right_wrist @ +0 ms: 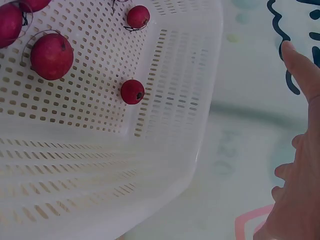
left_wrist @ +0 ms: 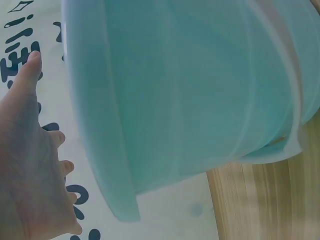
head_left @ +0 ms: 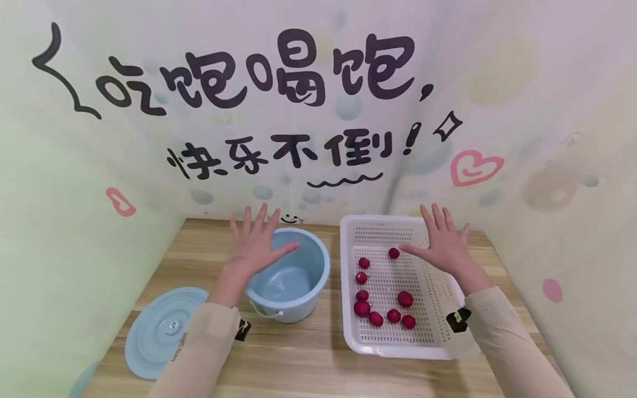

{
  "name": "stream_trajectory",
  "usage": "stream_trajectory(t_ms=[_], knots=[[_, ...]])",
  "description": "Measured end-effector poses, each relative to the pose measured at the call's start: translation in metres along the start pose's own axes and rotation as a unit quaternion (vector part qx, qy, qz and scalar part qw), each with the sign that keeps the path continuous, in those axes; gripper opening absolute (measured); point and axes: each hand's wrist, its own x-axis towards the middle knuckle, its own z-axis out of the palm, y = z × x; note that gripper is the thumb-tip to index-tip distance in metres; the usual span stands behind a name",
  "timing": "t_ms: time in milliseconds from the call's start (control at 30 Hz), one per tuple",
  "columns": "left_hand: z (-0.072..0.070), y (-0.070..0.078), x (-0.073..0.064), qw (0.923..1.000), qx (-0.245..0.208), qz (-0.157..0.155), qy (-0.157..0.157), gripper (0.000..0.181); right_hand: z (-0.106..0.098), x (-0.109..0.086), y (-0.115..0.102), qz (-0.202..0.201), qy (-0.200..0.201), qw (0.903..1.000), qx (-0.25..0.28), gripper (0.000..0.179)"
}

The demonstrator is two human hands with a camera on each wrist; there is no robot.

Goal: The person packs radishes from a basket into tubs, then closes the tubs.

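My left hand [head_left: 256,243] is held with fingers spread above the left side of a light blue plastic bucket [head_left: 307,262], gripping nothing. In the left wrist view the bucket's outer wall [left_wrist: 175,100] and pale handle [left_wrist: 292,90] stand apart from the hand [left_wrist: 35,165]. Over the right part of a white perforated basket [head_left: 350,331], my right hand [head_left: 445,249] is also spread and holds nothing. Several round red radishes [head_left: 405,299] lie scattered on the basket's floor, some with thin root strings. The right wrist view shows one radish [right_wrist: 51,56] closely.
A round light blue lid [head_left: 149,342] with a small knob lies on the wooden table [head_left: 298,367], left of the bucket and partly behind the left sleeve. Behind the table rises a pale wall [head_left: 224,27] with dark lettering; side walls enclose it left and right.
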Motion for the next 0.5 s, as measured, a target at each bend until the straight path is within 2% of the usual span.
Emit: stream_trajectory(t_ms=[500], knots=[[0.002, -0.009, -0.01, 0.9995, -0.027, -0.001, 0.019, 0.097, 0.013, 0.001, 0.009, -0.014, 0.007, 0.9986, 0.05, 0.109]])
